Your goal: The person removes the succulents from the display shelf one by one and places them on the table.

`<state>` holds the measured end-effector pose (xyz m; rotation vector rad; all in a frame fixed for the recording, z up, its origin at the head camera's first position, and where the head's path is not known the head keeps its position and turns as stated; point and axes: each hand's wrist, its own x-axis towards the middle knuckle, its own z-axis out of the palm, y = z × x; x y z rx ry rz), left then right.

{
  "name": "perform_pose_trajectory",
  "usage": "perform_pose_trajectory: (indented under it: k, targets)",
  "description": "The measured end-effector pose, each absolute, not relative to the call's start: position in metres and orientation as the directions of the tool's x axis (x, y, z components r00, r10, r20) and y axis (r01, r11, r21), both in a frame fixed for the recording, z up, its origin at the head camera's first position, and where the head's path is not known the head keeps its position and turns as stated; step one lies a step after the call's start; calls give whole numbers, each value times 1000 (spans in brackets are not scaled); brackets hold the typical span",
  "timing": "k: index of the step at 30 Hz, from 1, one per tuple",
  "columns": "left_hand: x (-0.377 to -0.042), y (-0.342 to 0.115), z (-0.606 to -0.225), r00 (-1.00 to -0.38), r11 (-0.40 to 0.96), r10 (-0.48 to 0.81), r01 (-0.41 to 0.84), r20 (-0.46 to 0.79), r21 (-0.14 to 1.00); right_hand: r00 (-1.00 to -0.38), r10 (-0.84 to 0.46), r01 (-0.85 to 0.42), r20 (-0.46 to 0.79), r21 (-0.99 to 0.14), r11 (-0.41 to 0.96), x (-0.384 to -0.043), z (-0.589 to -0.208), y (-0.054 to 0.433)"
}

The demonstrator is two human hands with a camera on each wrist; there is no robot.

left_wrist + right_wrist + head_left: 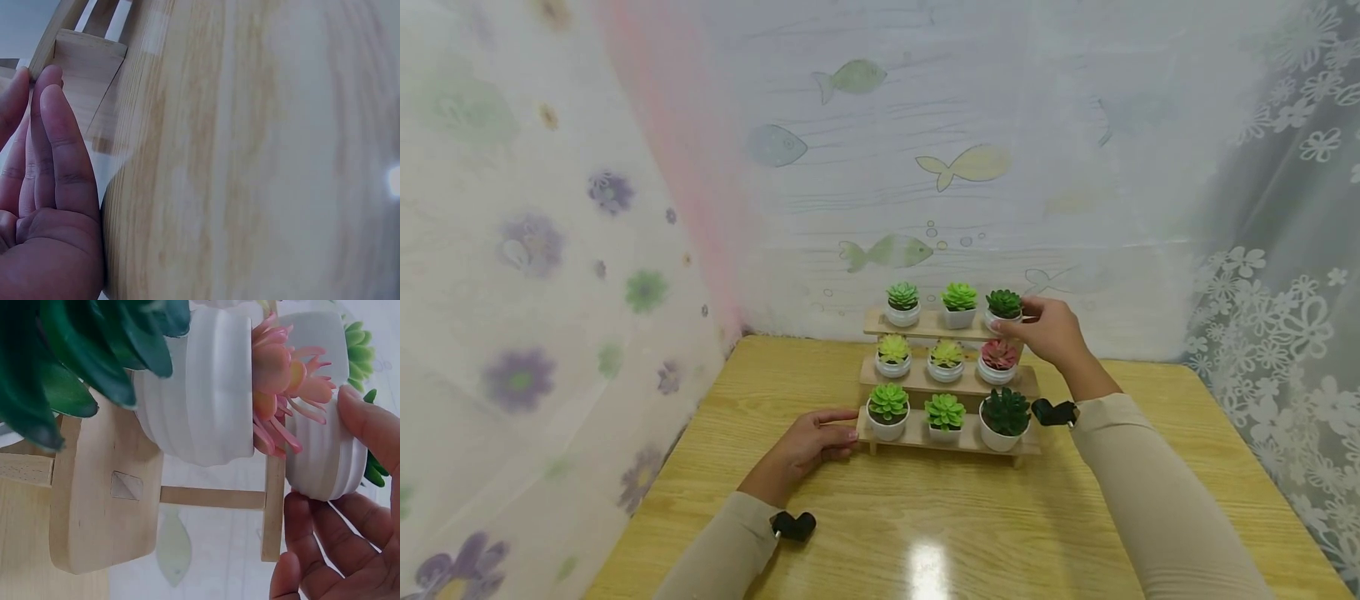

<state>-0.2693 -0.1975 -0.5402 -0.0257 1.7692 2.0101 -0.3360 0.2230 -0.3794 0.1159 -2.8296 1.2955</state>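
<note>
A three-tier wooden plant stand [917,437] on the table carries rows of small artificial succulents in white pots. At its lower left end, my left hand [808,443] pinches the edge of the bottom shelf [47,44], thumb on one face and fingers on the other. My right hand [1052,333] holds the white pot of a dark green succulent [1003,302] at the top shelf's right end. In the right wrist view, thumb and fingers grip that pot [322,456] from opposite sides. Below it sits a pink succulent [998,358]; a larger dark green succulent [1004,415] stands on the bottom tier.
Light green succulents [889,408] and yellow-green ones [892,354] fill the left and middle of the tiers. The wood-grain table [865,517] reaches a fish-patterned curtain [790,217] behind. Flowered curtains hang at both sides.
</note>
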Motion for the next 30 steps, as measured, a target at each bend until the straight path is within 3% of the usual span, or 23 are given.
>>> perform_pose_trajectory:
  k: [11,30]
  targets:
    - [-271,-197,-539,-891,-70,321,-360,-320,930,-996,-31,-86,86,-780,620,-322,-374,224]
    - [-271,-198,-540,-886,-74,335,-364,-321,928,-992,-59,-125,112,-817,563,-268,-362,209]
